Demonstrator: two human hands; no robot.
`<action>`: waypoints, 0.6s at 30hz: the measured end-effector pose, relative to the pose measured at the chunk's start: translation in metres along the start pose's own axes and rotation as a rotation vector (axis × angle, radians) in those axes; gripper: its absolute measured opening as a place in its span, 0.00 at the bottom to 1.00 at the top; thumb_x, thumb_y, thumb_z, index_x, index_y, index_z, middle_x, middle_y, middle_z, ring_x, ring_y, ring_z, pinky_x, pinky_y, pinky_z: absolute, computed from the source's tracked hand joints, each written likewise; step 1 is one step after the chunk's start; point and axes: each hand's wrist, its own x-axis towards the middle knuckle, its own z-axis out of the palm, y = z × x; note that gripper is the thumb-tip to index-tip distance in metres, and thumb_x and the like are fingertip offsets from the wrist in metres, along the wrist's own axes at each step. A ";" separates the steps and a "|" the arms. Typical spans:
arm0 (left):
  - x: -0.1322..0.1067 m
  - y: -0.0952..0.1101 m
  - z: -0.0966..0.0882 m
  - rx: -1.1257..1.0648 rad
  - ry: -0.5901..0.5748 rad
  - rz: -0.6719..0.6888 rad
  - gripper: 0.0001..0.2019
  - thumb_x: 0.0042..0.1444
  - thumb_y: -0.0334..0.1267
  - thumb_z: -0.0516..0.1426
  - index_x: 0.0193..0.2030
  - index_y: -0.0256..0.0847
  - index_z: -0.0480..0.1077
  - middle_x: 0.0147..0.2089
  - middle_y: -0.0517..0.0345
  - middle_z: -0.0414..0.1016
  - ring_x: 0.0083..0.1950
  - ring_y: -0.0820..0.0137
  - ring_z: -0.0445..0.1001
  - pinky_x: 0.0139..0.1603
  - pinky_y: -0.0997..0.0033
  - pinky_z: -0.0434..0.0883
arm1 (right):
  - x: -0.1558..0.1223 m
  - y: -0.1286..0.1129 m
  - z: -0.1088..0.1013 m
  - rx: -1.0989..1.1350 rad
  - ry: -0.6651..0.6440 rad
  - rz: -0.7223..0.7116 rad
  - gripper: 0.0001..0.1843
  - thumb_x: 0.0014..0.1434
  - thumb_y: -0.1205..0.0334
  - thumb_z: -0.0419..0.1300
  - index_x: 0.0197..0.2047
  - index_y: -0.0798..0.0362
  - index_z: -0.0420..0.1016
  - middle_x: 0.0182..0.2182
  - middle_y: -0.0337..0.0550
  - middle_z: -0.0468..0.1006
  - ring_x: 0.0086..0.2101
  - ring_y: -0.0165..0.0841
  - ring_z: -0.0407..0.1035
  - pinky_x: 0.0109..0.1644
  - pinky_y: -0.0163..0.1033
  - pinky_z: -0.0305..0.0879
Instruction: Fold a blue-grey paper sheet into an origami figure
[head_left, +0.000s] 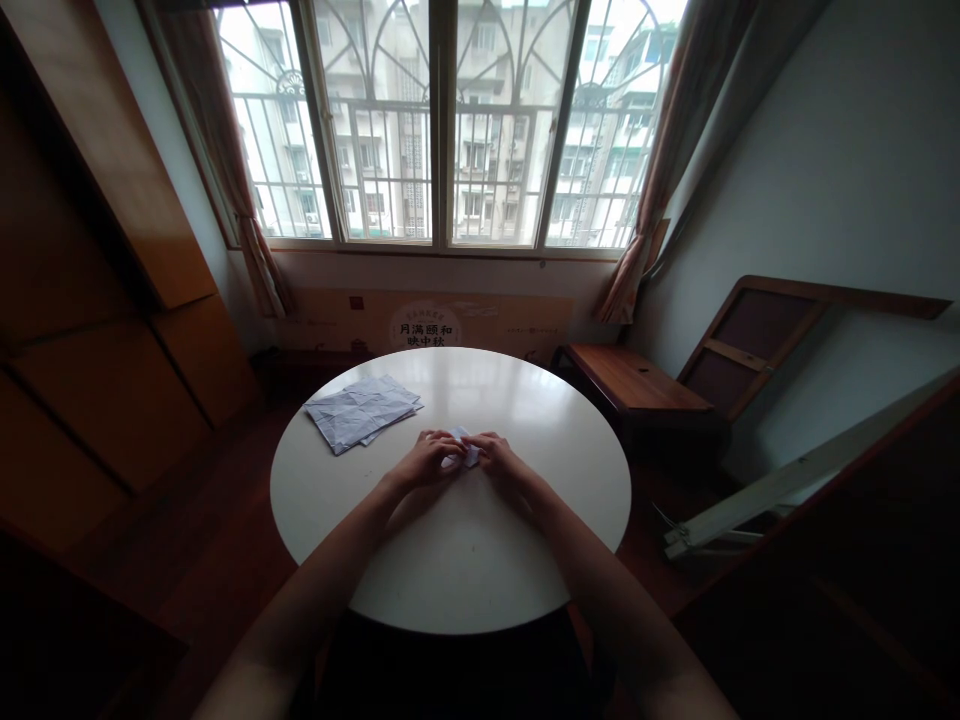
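Near the middle of the round white worktop (450, 560), left hand (425, 461) and right hand (497, 457) side by side, fingers curled and pinched on a small folded paper (465, 450), stack of creased sheets (360, 411) toward the far left edge.

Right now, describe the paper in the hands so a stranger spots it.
On the round white table, the left hand and right hand meet mid-top. Between them: a small folded paper, unlike the flat stack of creased sheets farther left.

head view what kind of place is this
Probably a room in a home: a round white table, a tall barred window with brown curtains facing apartment blocks, and brown wooden cabinets.
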 end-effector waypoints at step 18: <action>-0.001 -0.001 -0.008 0.079 -0.012 0.007 0.26 0.51 0.20 0.54 0.54 0.46 0.73 0.54 0.52 0.76 0.60 0.59 0.68 0.61 0.56 0.62 | -0.003 -0.009 -0.010 0.004 0.024 -0.056 0.19 0.57 0.72 0.56 0.49 0.49 0.79 0.42 0.46 0.81 0.45 0.38 0.73 0.54 0.44 0.64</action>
